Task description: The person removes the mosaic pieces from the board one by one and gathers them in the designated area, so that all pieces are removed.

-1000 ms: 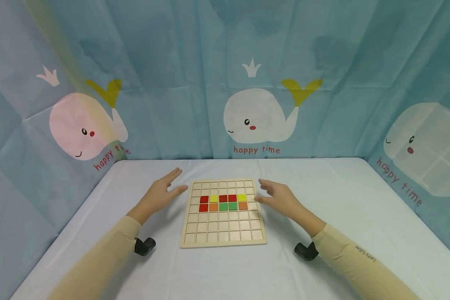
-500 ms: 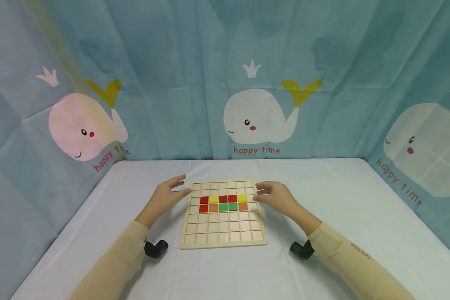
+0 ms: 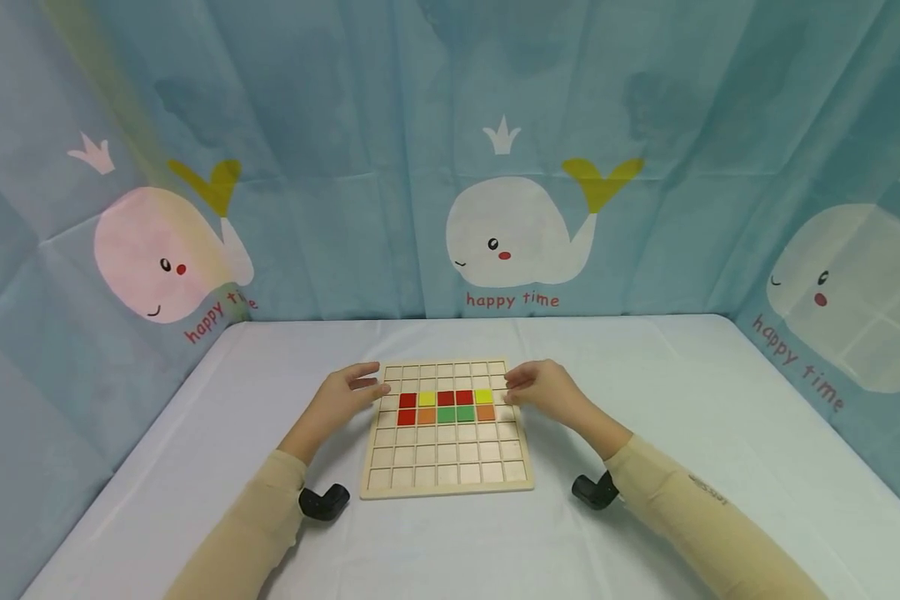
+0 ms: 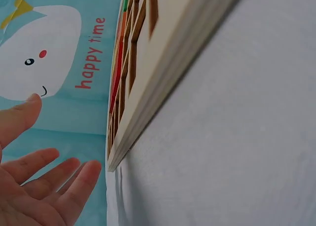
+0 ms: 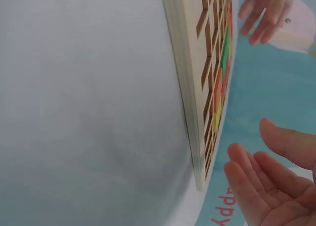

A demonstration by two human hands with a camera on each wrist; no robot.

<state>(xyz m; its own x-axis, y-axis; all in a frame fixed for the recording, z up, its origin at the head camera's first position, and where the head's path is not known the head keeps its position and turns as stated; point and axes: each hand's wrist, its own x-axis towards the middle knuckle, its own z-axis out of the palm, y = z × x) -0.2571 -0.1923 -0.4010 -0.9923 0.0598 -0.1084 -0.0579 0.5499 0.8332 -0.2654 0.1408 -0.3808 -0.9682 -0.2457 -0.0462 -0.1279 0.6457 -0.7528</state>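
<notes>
Between the board (image 3: 447,477) and the counter's (image 3: 450,546) right edge a hand could pass along a wide strip; a narrower one runs behind the board to the far edge. The curtain (image 3: 345,250) walls off the left, far and right edges. The left hand (image 3: 341,400) and right hand (image 3: 547,387) obstruct the board's two sides, but between them there is room from above and from the counter's near side.
</notes>
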